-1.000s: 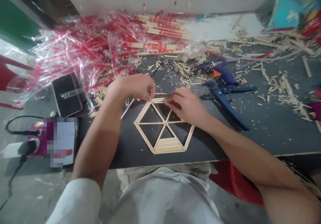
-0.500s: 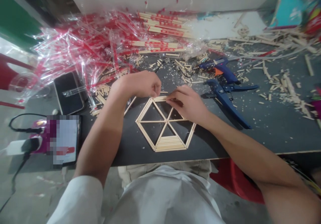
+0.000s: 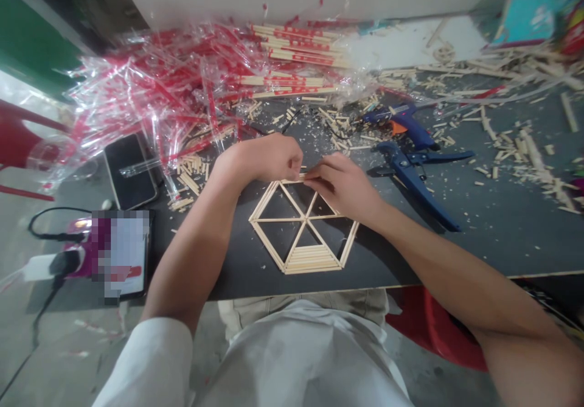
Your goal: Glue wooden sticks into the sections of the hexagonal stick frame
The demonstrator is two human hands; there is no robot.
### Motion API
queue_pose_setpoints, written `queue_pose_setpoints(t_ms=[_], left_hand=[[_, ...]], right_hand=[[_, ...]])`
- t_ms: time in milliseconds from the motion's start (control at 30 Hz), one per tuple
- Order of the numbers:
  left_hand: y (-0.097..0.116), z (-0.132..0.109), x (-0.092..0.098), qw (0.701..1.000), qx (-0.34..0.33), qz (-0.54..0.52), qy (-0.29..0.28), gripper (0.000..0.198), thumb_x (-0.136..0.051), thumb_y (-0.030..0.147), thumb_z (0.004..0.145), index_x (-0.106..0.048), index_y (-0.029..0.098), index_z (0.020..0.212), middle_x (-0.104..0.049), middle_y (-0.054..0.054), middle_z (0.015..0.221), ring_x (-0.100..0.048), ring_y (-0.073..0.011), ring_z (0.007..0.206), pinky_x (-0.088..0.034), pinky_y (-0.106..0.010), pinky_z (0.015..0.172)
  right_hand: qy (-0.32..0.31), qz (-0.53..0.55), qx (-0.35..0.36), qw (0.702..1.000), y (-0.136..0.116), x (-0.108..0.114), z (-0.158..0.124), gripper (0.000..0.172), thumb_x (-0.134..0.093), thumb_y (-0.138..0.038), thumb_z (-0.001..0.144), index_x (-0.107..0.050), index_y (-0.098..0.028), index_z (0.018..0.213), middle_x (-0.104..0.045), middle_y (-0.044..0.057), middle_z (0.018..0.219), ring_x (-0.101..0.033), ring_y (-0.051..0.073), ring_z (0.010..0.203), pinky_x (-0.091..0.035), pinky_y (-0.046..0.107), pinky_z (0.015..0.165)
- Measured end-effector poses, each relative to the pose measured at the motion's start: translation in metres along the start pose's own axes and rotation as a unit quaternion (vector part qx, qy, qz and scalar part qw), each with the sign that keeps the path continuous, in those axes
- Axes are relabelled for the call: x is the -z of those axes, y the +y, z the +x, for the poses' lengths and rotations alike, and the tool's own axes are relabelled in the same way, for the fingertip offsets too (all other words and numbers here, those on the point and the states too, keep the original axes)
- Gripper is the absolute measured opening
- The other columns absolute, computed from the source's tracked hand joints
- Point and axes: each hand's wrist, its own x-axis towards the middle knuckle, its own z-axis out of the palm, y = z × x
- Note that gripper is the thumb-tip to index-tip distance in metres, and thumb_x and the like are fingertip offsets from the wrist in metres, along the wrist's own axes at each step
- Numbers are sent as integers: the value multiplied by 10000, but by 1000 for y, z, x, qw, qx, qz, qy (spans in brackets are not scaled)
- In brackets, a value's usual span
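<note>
A hexagonal frame of pale wooden sticks (image 3: 313,267) lies flat near the table's front edge, with spokes meeting at its centre and several parallel sticks filling its front section. My left hand (image 3: 276,157) is curled closed above the frame's back left corner; anything between its fingers is too small to make out. Just right of it, my right hand (image 3: 340,183) has its fingertips pinched together at the back side of the hexagon. That hand covers the frame's back right part, and whatever its fingertips hold is hidden.
Blue cutters (image 3: 417,182) and a blue glue gun (image 3: 404,118) lie right of my hands. Plastic wrappers (image 3: 150,84) and wrapped sticks (image 3: 296,48) fill the back. A dark phone (image 3: 130,173) and a lit phone (image 3: 128,255) lie left. Stick offcuts (image 3: 524,151) are scattered right.
My left hand has shifted slightly right, closer to my right hand, and now covers more of the frame's back side. My right hand stays at nearly the same spot. The view has shifted slightly.
</note>
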Motion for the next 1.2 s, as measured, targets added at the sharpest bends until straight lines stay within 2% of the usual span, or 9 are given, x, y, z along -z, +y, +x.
queue_pose_setpoints(t_ms=[200, 367, 533, 667, 833, 967, 1100, 1200], left_hand=[[-5, -5, 7, 999, -30, -11, -14, 213, -628, 295, 879, -795, 169, 922, -783, -56, 929, -688, -184, 850, -469, -279, 811], [-16, -15, 17, 996, -64, -56, -38, 211, -678, 267, 832, -821, 167, 951, -809, -56, 949, -710, -193, 903, -500, -280, 870], [-12, -14, 19, 996, -63, -60, -29, 145, -735, 242, 806, -821, 169, 896, -803, -38, 894, -718, -187, 882, -508, -281, 880], [-9, -13, 18, 994, -82, -63, -22, 171, -677, 250, 845, -825, 180, 894, -801, -36, 887, -715, -182, 890, -516, -286, 896], [-7, -15, 17, 994, -98, -52, -14, 197, -649, 270, 861, -810, 173, 921, -795, -35, 908, -706, -177, 895, -509, -279, 883], [-2, -15, 16, 997, -63, -23, -26, 215, -613, 249, 872, -798, 152, 924, -774, -64, 897, -690, -193, 835, -497, -307, 832], [4, -16, 15, 998, -50, 13, -22, 187, -596, 176, 853, -773, 145, 904, -744, -69, 848, -642, -190, 754, -449, -308, 718], [4, -14, 12, 998, -60, -7, -29, 165, -601, 104, 811, -749, 153, 866, -746, -70, 883, -642, -192, 775, -437, -308, 716]], right_hand=[[14, 2, 2, 1000, 2, 0, 0, 161, -607, -292, 1042, -717, -206, 962, -726, 67, 876, -636, 235, 824, -507, 386, 779], [22, 32, -17, 999, 6, 3, 0, 147, -613, -272, 1030, -704, -220, 927, -742, 59, 881, -663, 224, 822, -515, 383, 792], [30, 65, -37, 997, 6, 6, 1, 176, -592, -282, 1037, -713, -229, 921, -746, 56, 875, -680, 210, 825, -509, 352, 751], [29, 90, -53, 994, 5, 8, 0, 212, -584, -338, 1047, -713, -235, 914, -747, 50, 874, -674, 196, 786, -499, 335, 709], [35, 119, -63, 990, 6, 10, 0, 222, -608, -352, 1040, -714, -225, 892, -735, 37, 843, -655, 178, 737, -476, 324, 686], [36, 108, -66, 991, 7, 11, 0, 227, -597, -347, 1040, -697, -226, 875, -725, 40, 824, -647, 188, 738, -468, 335, 688], [38, 97, -62, 993, 6, 13, 1, 212, -582, -310, 1041, -678, -229, 871, -716, 40, 816, -638, 187, 741, -462, 335, 689], [40, 86, -38, 995, 6, 14, 1, 178, -583, -257, 1033, -675, -228, 884, -714, 39, 834, -641, 181, 754, -461, 326, 683]])
